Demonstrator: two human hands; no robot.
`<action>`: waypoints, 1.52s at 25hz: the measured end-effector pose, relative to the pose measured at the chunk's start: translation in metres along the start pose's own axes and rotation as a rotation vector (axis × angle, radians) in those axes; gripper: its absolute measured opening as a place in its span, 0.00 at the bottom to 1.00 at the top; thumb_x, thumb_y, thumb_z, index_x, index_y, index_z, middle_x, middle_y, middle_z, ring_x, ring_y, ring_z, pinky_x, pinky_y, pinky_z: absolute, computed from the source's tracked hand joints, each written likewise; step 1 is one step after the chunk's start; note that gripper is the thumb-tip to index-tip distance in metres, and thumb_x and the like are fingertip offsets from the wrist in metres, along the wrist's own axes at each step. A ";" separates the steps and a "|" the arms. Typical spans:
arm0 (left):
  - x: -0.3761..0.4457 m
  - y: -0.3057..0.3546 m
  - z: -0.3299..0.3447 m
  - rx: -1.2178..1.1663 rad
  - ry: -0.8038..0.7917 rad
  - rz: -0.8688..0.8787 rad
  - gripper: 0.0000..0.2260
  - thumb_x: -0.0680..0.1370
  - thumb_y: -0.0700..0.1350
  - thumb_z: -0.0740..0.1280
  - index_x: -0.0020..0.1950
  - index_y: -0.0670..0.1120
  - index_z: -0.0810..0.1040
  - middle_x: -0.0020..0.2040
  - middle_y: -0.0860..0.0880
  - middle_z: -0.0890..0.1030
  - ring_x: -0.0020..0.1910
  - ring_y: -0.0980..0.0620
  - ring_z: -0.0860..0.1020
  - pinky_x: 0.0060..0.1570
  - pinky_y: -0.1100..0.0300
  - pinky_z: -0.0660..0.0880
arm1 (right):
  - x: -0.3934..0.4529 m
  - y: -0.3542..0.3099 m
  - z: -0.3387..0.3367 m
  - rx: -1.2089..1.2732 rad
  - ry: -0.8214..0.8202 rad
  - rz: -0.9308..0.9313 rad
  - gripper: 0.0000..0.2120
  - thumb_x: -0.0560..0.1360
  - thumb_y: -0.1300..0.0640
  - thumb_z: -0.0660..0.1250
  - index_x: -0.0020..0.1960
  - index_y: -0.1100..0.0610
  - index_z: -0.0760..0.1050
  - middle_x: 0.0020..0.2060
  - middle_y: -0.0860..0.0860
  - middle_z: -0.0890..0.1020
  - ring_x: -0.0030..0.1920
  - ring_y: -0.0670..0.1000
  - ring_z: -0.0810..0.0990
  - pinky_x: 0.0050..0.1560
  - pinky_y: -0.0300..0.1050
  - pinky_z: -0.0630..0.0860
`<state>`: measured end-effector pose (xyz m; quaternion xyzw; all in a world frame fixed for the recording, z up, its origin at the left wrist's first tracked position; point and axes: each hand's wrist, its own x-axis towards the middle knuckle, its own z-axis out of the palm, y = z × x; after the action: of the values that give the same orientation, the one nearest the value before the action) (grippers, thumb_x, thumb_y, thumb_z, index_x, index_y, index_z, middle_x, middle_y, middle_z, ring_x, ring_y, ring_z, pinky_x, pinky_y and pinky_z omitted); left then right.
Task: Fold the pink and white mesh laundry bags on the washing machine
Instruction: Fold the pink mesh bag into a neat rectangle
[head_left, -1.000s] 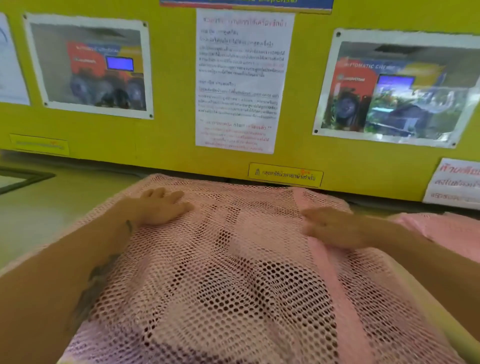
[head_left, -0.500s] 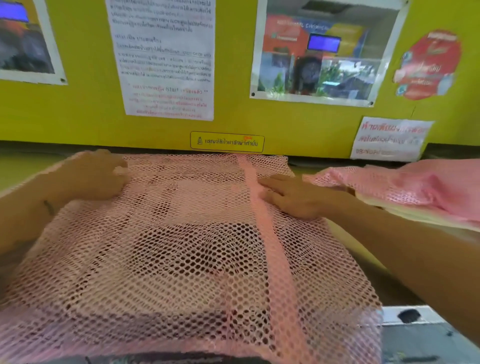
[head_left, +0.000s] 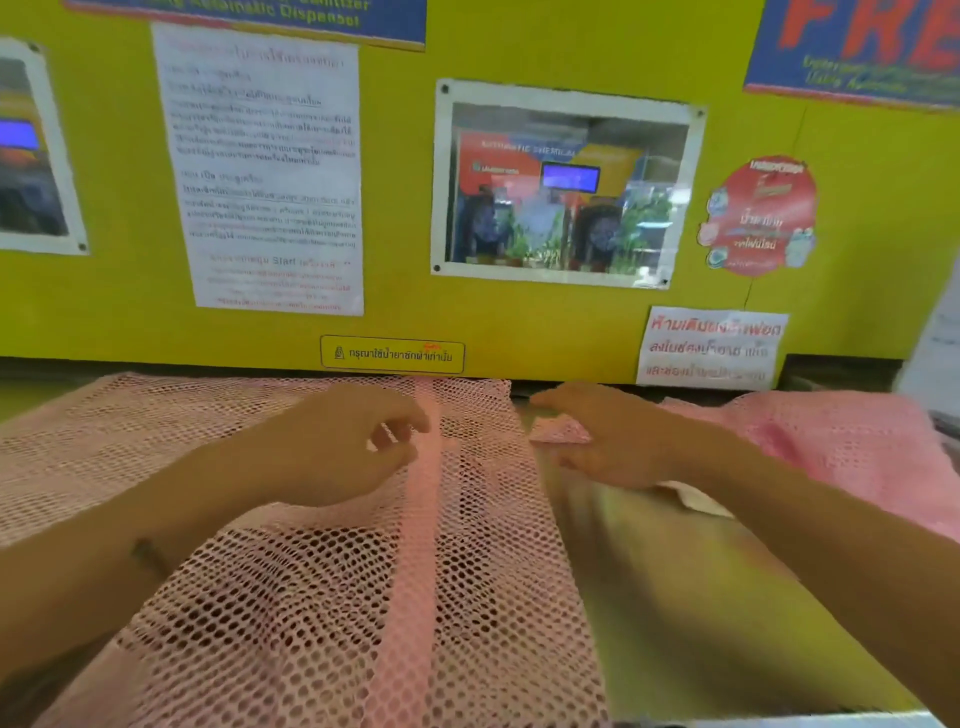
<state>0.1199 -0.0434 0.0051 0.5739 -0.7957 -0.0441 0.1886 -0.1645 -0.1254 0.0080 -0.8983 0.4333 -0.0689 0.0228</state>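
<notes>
Head view looks down on a pink mesh laundry bag (head_left: 322, 597) spread flat over the washing machine top (head_left: 675, 613), reaching its back edge. Left hand (head_left: 332, 447) hovers over the bag's solid pink band (head_left: 415, 545), fingers loosely curled, gripping nothing. Right hand (head_left: 613, 441) lies past the bag's right edge, fingers straight, beside a second pink bag (head_left: 831, 447) at the right edge

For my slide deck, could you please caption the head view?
Left hand over the spread pink mesh bag, right hand beside its edge.
</notes>
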 end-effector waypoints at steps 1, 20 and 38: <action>0.005 0.017 0.001 -0.015 -0.008 0.022 0.12 0.79 0.53 0.65 0.62 0.60 0.76 0.53 0.61 0.78 0.52 0.63 0.78 0.59 0.54 0.75 | -0.008 0.018 -0.011 -0.051 -0.001 0.041 0.30 0.79 0.46 0.64 0.78 0.50 0.60 0.75 0.49 0.65 0.74 0.52 0.64 0.72 0.48 0.60; 0.009 0.131 0.059 -0.096 0.127 -0.271 0.26 0.77 0.56 0.66 0.74 0.58 0.63 0.72 0.52 0.69 0.68 0.52 0.69 0.68 0.53 0.66 | -0.021 0.037 -0.081 0.342 0.354 -0.197 0.07 0.80 0.55 0.62 0.50 0.54 0.78 0.36 0.46 0.78 0.35 0.39 0.76 0.39 0.38 0.71; 0.089 0.121 -0.025 0.069 0.763 -0.011 0.10 0.72 0.33 0.62 0.50 0.42 0.77 0.48 0.43 0.76 0.48 0.45 0.73 0.45 0.52 0.69 | -0.014 0.079 -0.098 0.363 0.506 0.106 0.09 0.79 0.52 0.64 0.47 0.55 0.80 0.42 0.46 0.80 0.44 0.51 0.78 0.40 0.45 0.70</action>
<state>-0.0041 -0.0815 0.0847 0.5593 -0.6662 0.1984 0.4517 -0.2486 -0.1623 0.0956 -0.8101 0.4522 -0.3651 0.0776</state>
